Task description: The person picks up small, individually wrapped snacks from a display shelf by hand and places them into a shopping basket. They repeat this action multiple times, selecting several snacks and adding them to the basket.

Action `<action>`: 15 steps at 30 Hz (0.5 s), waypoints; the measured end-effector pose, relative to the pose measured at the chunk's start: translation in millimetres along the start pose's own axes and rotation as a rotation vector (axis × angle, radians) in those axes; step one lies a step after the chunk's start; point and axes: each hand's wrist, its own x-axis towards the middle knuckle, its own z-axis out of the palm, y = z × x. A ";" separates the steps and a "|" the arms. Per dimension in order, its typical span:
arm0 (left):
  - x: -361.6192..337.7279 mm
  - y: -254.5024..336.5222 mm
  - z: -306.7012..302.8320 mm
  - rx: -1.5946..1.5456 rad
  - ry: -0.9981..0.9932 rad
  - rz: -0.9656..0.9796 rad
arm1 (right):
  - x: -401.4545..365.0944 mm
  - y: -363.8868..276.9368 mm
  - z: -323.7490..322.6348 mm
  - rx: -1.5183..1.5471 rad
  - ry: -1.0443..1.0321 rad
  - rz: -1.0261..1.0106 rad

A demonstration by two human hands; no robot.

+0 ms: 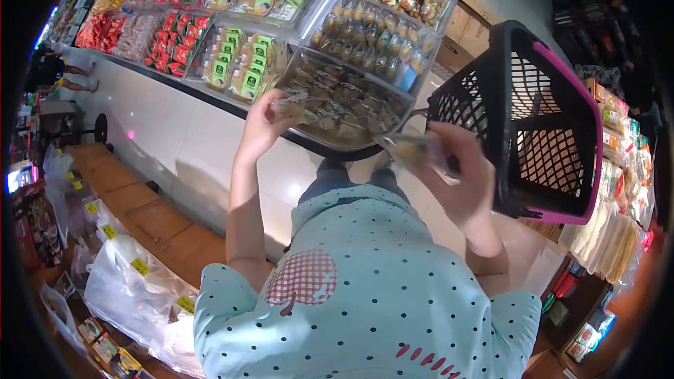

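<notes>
My left hand is at the near left edge of a clear bin and pinches a small clear-wrapped packet. Brown wrapped pieces fill that bin. To the right of the bin, my right hand holds another clear packet between thumb and fingers; its contents are blurred. A black basket with a pink rim is close beside my right hand, tilted, its open side facing right. Whether the basket's handle touches my right hand is unclear.
More display bins hold green-labelled packs, red packets and wrapped snacks. Brown wooden ledges and plastic-wrapped goods are at the left. Packaged goods hang at the right. A person's legs show at the far left.
</notes>
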 end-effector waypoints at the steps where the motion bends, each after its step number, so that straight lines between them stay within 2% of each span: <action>1: 3.2 1.8 -4.0 0.272 0.060 -0.052 | 9.1 6.0 22.1 0.025 -0.003 0.094; 2: 9.2 -6.7 -10.9 0.272 0.050 -0.058 | 17.3 19.6 44.4 0.052 -0.005 0.187; 4: 24.4 -25.7 -26.4 0.521 0.051 0.110 | 34.8 51.8 77.7 -0.042 -0.009 0.159; 6: 32.2 -27.9 -37.5 0.530 0.054 0.124 | 45.7 84.2 107.7 -0.032 -0.013 0.177; 8: 39.9 -35.9 -49.1 0.689 -0.010 0.235 | 52.7 102.3 132.1 -0.026 -0.022 0.187; 15: 62.8 -45.6 -41.7 0.772 -0.292 0.258 | 58.6 120.7 181.6 -0.142 -0.061 0.199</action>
